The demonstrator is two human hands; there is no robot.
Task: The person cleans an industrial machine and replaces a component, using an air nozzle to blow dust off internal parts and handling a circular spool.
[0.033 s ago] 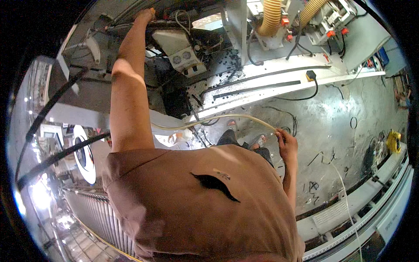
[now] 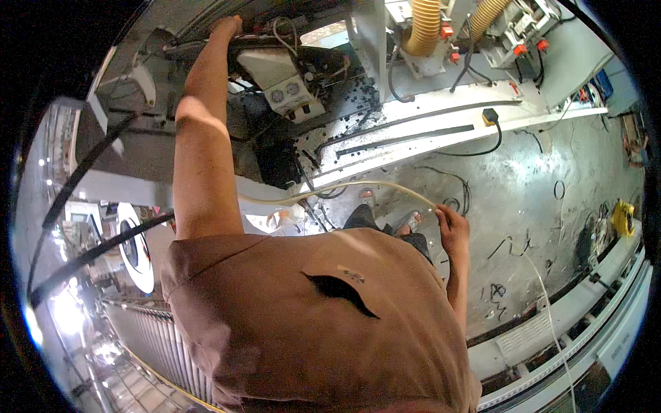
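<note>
Pinched in the fingers of my right hand (image 2: pixel 454 228) is the end of a pale, translucent hose (image 2: pixel 372 183). From there the hose arcs leftward in front of me and passes behind my left upper arm. My left arm stretches far forward into the dark interior of a machine (image 2: pixel 155 148). At its end, my left hand (image 2: pixel 226 27) looks closed beside a dark rail; what it holds, if anything, is hidden. Just right of that forearm sits a white unit (image 2: pixel 286 96) with two round dials.
Yellow corrugated ducts (image 2: pixel 425 31) and orange-red fittings stand at the far right. A black-and-yellow plug (image 2: pixel 490 117) lies on a white ledge (image 2: pixel 427 134). Cable scraps and a thin white cord (image 2: pixel 544 292) lie about the floor. A grey rail (image 2: pixel 544 330) runs along the right.
</note>
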